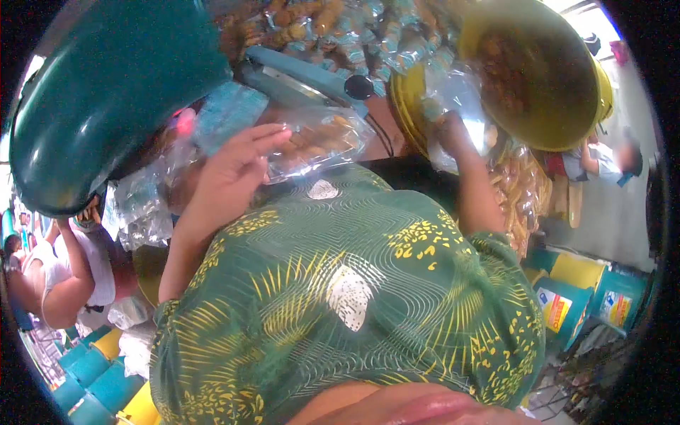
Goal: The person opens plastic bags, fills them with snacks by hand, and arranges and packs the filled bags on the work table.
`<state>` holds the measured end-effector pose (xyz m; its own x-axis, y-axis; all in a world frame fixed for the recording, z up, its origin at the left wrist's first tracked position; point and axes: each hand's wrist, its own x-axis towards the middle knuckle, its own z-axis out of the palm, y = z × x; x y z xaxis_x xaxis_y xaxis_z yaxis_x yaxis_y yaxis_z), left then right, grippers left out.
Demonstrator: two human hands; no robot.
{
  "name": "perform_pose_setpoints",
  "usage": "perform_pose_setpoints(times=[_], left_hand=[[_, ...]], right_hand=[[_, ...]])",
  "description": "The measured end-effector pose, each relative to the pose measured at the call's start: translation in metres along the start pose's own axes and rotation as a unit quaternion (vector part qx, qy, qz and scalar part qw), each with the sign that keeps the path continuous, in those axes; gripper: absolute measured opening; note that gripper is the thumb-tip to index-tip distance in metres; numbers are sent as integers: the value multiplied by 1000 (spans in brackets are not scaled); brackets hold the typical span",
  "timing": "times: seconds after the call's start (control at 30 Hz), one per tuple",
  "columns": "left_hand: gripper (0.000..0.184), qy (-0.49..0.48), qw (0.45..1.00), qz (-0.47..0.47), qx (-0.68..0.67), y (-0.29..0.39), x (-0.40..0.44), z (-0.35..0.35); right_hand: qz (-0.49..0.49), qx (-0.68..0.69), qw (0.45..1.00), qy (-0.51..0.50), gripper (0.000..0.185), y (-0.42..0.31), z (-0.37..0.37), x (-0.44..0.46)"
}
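My left hand [241, 159] is at the left end of a clear plastic bag of brown snack pieces [319, 142], its fingers closed on the film. The bag lies sideways in front of my chest. My right hand [455, 134] is closed on another clear plastic bag [453, 92], which looks mostly see-through; its fingertips are partly hidden. Between and beyond my hands is a long blue bag sealer [304, 79] with a round black knob [359, 87]. Blue printed packaging [230, 113] lies just beyond my left hand.
A tipped yellow tub [591, 85] with brown food stands at upper right, a large teal tub [120, 92] at upper left. Several filled bags [333, 28] are piled at the back. Long yellowish snacks [520, 188] lie by my right arm. Other people sit at both sides.
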<state>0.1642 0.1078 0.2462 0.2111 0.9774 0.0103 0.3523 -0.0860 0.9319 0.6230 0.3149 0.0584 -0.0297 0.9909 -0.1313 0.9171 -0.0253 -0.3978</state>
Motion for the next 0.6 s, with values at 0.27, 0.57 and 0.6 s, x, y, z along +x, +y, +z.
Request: perform_pose_setpoints(times=[0.27,0.57,0.6], left_hand=[[59,20,980,98,169,0,-4,5],[68,55,979,89,172,-3,-1,1],[68,59,979,92,169,-3,0,3]], right_hand=[[-66,-171,983,-8,62,-47,16,-3],[-289,218,930,-60,84,-139,-105,-44],[-331,208,914,-109,86,-161,-121,-63]])
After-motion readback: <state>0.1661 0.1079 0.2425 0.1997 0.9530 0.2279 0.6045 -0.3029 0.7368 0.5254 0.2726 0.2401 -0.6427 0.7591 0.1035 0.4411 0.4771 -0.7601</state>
